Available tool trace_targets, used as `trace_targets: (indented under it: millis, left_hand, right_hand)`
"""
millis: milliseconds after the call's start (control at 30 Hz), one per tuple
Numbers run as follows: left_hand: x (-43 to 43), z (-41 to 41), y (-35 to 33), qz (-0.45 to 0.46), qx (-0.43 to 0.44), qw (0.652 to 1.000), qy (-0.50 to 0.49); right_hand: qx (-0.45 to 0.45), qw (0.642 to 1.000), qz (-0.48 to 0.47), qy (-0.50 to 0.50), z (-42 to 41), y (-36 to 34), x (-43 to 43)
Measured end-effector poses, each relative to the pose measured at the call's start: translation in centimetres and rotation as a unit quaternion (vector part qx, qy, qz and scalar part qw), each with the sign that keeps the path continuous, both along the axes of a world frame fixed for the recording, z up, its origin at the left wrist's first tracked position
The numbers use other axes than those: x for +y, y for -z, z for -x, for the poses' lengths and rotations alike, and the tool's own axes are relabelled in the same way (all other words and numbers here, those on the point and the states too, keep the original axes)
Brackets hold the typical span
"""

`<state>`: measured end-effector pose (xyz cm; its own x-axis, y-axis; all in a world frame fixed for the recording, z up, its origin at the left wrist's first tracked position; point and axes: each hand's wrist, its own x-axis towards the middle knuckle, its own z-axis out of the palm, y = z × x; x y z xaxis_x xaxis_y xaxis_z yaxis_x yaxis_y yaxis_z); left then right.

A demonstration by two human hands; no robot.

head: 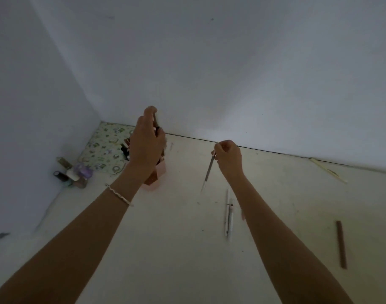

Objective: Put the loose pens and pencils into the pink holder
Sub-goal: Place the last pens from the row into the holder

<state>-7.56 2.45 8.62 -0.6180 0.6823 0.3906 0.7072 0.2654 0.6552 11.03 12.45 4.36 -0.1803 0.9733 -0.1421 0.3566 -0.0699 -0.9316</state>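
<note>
The pink holder [158, 174] stands on the pale table, mostly hidden behind my left hand [146, 141]; several pens poke out of its left side. My left hand is right above it, fingers closed around a dark pen [156, 121] held upright. To the right, my right hand [228, 156] pinches the top of a thin grey pencil [208, 172] that hangs point down above the table. Two white pens [228, 213] lie side by side below my right hand. A brown pencil [341, 244] lies at the far right.
A patterned mat [104, 148] lies in the back left corner against the walls. Small bottles and jars [74, 172] cluster left of the holder. A pale stick [329, 171] lies along the back wall at the right. White walls [209, 62] close the table's back and left.
</note>
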Motion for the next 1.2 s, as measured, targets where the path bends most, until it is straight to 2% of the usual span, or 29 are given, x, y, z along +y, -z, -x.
trace_targets:
  millis: [100, 200, 267, 433, 533, 633, 700, 767, 833, 900, 1000, 1100, 1200]
  left_hand:
    - [-0.5, 1.5, 0.6, 0.092, 0.097, 0.991, -0.004]
    - [-0.7, 2.2, 1.8, 0.218, 0.224, 0.95, -0.008]
    - [-1.1, 2.9, 2.4, 0.254, 0.255, 0.933, -0.008]
    - [-2.0, 4.7, 0.7, 0.132, 0.263, 0.956, -0.027]
    - [-2.2, 5.2, -0.8, 0.111, 0.229, 0.967, -0.018]
    - [-2.4, 4.9, -1.5, 0.107, 0.184, 0.977, -0.018]
    - [-2.4, 3.9, -1.4, 0.098, 0.173, 0.98, -0.011]
    - [-1.8, 1.8, -0.9, 0.093, 0.15, 0.984, 0.006]
    - [-0.9, -1.5, 0.4, 0.112, 0.089, 0.989, 0.037]
    - [0.1, -5.1, 2.5, 0.177, 0.021, 0.98, 0.087]
    - [1.4, -10.8, 6.0, 0.284, -0.043, 0.946, 0.15]
    - [2.0, -15.7, 9.0, 0.342, -0.06, 0.92, 0.183]
    - [2.2, -18.4, 11.0, 0.372, -0.055, 0.909, 0.182]
  right_hand:
    - [0.075, 0.996, -0.034, 0.029, 1.4, -1.1, -0.6]
    - [0.125, 0.988, -0.08, 0.037, 2.5, -1.5, -1.8]
    - [0.146, 0.983, -0.105, 0.029, 3.4, -1.9, -2.7]
    - [0.143, 0.975, -0.17, -0.001, 6.7, -2.3, -4.5]
    - [0.083, 0.966, -0.239, -0.06, 8.4, -1.5, -5.5]
    - [-0.036, 0.932, -0.326, -0.153, 9.4, 0.2, -6.4]
    - [-0.07, 0.92, -0.348, -0.163, 9.1, 0.7, -6.6]
    - [-0.048, 0.933, -0.34, -0.108, 7.7, 0.5, -6.2]
    - [-0.025, 0.949, -0.311, -0.037, 5.3, 0.0, -4.9]
    - [-0.027, 0.962, -0.272, -0.001, 2.8, -0.4, -3.5]
    - [-0.041, 0.974, -0.22, 0.027, -1.5, -0.8, -1.9]
    - [-0.058, 0.978, -0.194, 0.055, -5.3, -0.7, -1.3]
    - [-0.072, 0.98, -0.179, 0.058, -8.1, -0.1, -1.3]
